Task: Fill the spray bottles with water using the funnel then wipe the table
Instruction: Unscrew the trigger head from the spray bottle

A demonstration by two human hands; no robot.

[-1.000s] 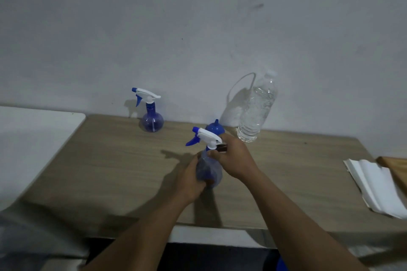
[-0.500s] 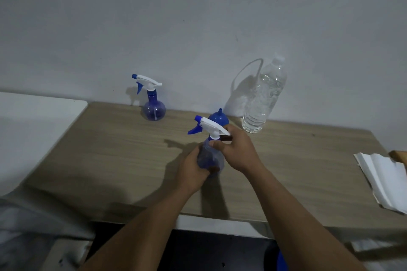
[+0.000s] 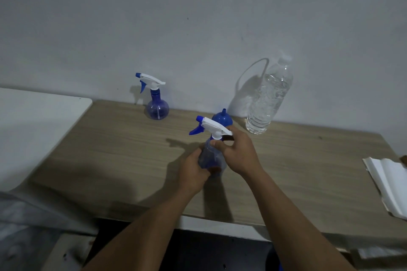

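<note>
Left hand (image 3: pixel 192 171), right hand (image 3: pixel 239 153) tight around spray bottle (image 3: pixel 211 157), well inside table (image 3: pixel 132 149) edges.

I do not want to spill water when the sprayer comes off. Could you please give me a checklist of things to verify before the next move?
1. Bottle steadied: ok. The left hand grips the body of the near spray bottle.
2. Grip for unscrewing: ok. The right hand pinches the collar under the sprayer head.
3. Neck open for filling: not ok. The sprayer head is on.
4. Funnel near: ok. It sits mouth down just behind the held bottle.
5. Water bottle ready to pour: not ok. Its cap is on.
6. Water level in the held bottle: cannot tell. The hands cover it.
</note>
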